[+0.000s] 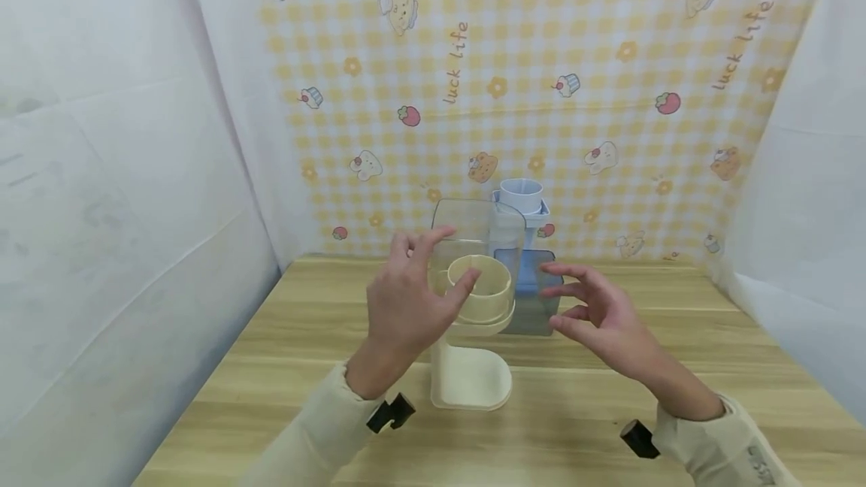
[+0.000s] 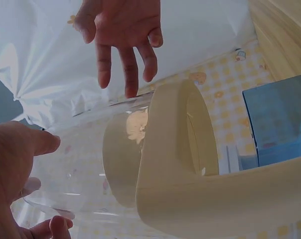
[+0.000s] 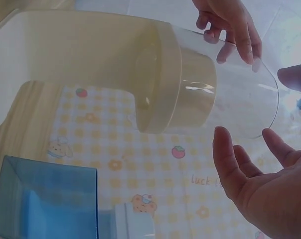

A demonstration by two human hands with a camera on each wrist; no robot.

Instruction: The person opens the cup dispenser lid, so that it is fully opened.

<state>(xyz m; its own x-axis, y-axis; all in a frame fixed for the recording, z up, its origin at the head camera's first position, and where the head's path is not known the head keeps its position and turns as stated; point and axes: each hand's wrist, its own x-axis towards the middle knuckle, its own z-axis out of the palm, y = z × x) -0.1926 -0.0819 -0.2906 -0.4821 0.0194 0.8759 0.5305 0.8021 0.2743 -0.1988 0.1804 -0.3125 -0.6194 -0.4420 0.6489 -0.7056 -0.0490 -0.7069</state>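
Observation:
A cream stand point(image 1: 472, 378) holds a cream cup point(image 1: 482, 307) with a tall clear cover point(image 1: 463, 215) around and above it. My left hand point(image 1: 409, 303) is at the cover's left side, thumb and fingers spread and bent; whether they touch it I cannot tell. In the left wrist view this hand point(image 2: 13, 169) lies by the cover's end. To the right of the cover, my right hand point(image 1: 602, 322) has its fingers apart and holds nothing. The right wrist view shows that hand point(image 3: 265, 191) close to the clear rim.
Behind the cream stand is a second, blue dispenser with a light blue cup point(image 1: 521, 198) on top and a translucent blue box point(image 1: 541, 314) below. A checked cloth point(image 1: 609, 119) hangs behind the wooden table point(image 1: 304, 367), with white sheets point(image 1: 122, 171) at both sides.

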